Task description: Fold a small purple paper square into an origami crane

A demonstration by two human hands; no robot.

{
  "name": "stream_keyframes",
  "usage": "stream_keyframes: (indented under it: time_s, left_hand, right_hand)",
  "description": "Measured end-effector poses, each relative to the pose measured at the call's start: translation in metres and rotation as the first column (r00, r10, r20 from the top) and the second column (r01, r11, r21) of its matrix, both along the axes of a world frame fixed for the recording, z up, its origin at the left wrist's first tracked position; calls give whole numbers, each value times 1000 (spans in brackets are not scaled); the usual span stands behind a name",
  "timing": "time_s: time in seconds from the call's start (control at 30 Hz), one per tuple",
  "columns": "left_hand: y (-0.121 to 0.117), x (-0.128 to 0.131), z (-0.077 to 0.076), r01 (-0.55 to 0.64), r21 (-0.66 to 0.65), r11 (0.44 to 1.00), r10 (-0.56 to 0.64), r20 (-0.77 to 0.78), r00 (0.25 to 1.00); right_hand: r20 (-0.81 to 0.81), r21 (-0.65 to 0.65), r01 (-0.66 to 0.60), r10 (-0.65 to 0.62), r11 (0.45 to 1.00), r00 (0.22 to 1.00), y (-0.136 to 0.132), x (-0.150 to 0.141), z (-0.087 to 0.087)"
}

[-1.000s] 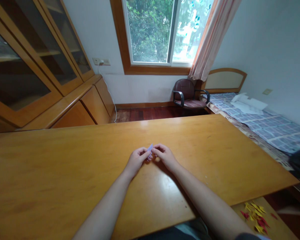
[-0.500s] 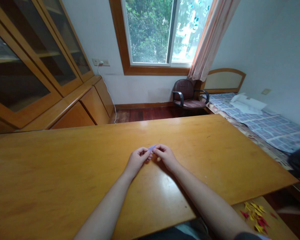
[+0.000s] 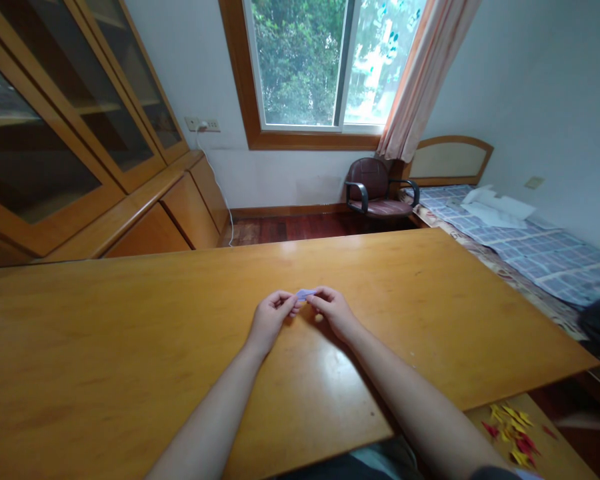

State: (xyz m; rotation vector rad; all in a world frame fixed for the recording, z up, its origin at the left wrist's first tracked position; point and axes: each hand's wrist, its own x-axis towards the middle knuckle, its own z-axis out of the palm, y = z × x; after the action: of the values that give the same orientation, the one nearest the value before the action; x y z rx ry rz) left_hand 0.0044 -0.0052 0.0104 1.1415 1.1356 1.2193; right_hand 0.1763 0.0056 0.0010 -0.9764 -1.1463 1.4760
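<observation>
A small piece of folded purple paper (image 3: 304,294) is pinched between my two hands, just above the middle of the wooden table (image 3: 130,347). My left hand (image 3: 274,315) grips its left end between thumb and fingers. The right end is in the fingertips of my right hand (image 3: 333,309). Fingers cover both ends, so only the middle of the paper shows, and its exact shape is too small to make out.
Several yellow and red folded paper pieces (image 3: 513,430) lie on a lower wooden surface at the bottom right. Beyond the table stand a brown armchair (image 3: 373,187) and a bed (image 3: 540,253) with a checked cover. A glass-door cabinet (image 3: 145,153) lines the left wall.
My hands have drawn slightly apart, and more of the purple paper shows between them. The paper has turned from a slant to nearly level.
</observation>
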Motion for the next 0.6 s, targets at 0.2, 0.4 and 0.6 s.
stream_keyframes:
  time_s: [0.2, 0.4, 0.6]
  left_hand:
    - [-1, 1, 0, 69, -30, 997, -70, -46, 996]
    - [-2, 0, 0, 85, -47, 995, -81, 69, 994]
    - [-2, 2, -2, 114, -80, 990, -106, 92, 990]
  right_hand:
    - [93, -7, -38, 38, 999, 995, -1, 2, 1]
    - [16, -15, 15, -14, 1000, 1000, 2, 1, -1]
    - [-40, -35, 16, -17, 999, 999, 4, 2, -2]
